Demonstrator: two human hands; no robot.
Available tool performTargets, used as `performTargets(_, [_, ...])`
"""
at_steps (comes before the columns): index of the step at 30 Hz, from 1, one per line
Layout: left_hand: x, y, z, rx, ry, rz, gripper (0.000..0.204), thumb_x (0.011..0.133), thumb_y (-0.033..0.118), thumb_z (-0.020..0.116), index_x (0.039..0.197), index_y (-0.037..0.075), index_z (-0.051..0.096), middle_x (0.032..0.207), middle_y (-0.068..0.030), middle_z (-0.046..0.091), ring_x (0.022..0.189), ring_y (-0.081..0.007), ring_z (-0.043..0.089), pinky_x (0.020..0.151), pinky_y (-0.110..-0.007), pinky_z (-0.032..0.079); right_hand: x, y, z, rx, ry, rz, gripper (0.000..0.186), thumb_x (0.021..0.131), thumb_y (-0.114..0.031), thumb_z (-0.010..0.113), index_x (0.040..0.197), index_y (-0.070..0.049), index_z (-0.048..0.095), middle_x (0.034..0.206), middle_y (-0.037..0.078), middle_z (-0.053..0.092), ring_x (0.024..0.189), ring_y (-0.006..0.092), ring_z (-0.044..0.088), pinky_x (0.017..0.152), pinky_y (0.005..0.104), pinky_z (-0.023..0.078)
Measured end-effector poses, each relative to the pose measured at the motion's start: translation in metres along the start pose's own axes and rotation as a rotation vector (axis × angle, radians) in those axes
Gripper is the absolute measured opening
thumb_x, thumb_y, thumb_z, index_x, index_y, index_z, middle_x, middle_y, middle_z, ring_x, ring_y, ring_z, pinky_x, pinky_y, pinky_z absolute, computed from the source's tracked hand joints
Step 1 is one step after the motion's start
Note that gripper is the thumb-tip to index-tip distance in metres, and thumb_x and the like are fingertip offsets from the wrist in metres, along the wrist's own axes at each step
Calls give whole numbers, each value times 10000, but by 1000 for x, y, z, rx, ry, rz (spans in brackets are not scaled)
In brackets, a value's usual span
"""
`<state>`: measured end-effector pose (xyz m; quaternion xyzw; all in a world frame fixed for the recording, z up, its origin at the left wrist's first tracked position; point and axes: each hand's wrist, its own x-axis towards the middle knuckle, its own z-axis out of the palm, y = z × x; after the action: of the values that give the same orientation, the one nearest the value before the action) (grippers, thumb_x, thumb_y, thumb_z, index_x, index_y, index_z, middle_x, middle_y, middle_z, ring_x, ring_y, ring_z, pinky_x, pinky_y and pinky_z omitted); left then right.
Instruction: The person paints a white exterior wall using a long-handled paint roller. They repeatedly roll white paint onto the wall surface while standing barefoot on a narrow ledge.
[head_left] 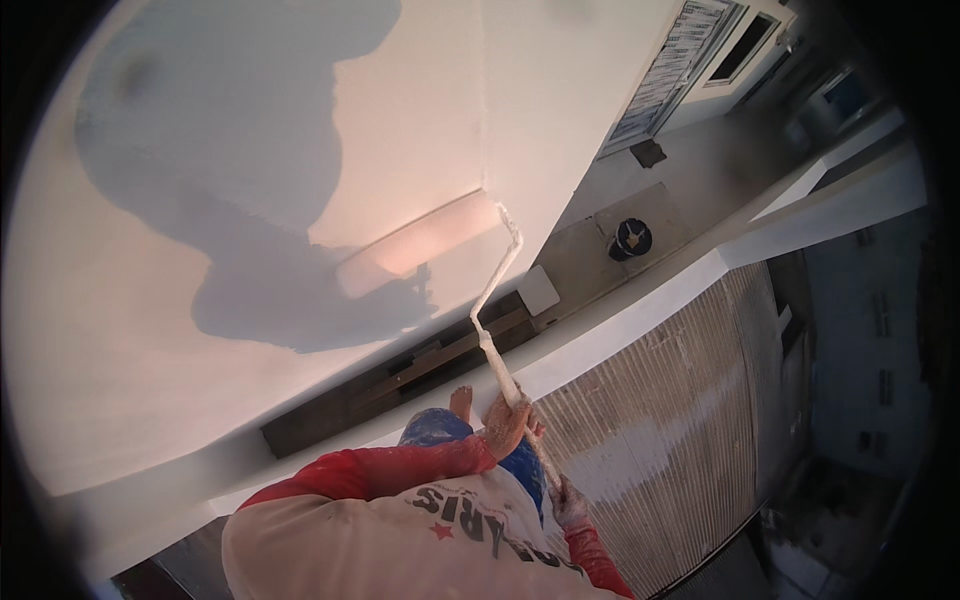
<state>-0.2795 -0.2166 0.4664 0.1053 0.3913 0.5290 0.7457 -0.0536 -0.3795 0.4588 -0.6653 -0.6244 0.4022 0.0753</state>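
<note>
Paint roller [425, 240]: I see it slanting along the white wall, ahead of the person's body; I cannot tell from here how firmly it meets the surface.
Roller cover: long, pale and pinkish where the light falls, its lower left end overlapping the edge of a shadow.
Wire frame [495, 276]: paint-coated, leaving the cover's right end and bending down to the pole.
Pole [499, 370]: whitish and smeared, running from the frame down past both hands.
Left grip [501, 430]: I have it wrapped around the pole's middle, fingers curled over, the upper of the two.
Right grip [570, 501]: closed about the pole near its lower end, the skin spotted with pale paint.
Wall [430, 85]: white, taking up most of my upper left view.
Shadow [235, 170]: broad, grey-blue, cast across the wall and reaching the roller.
Clothing: a pale printed shirt [390, 535] with red sleeves [370, 470], and paint-flecked blue trousers [432, 428].
Bare foot [460, 402]: just above the left grip in my view.
Bucket [631, 239]: dark, on the walkway floor [690, 165] well right of the roller.
Square panel [538, 290]: pale, between bucket and pole.
Parapet [620, 328]: white, edging the walkway.
Corrugated roof [670, 425]: beyond and below the parapet, grey-brown with whitish patches.
</note>
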Motion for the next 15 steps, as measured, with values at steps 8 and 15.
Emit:
performTargets(8, [34,-30,-31,-139,147,-134,133,964,183,515,983,57,479,594,-92,510,451,-240,516,505,-431,513,1,10,3,-28,-37,77,404,900,-243,628,1246,-42,567,838,182,677,668,303,665,624,393,526])
performTargets(15, [66,-44,-34,-50,414,-290,123,927,142,495,853,55,447,502,-64,456,352,-239,464,397,-424,477,17,8,-4,-123,-112,142,410,881,-231,604,1260,-83,551,964,168,673,803,344,663,702,436,531])
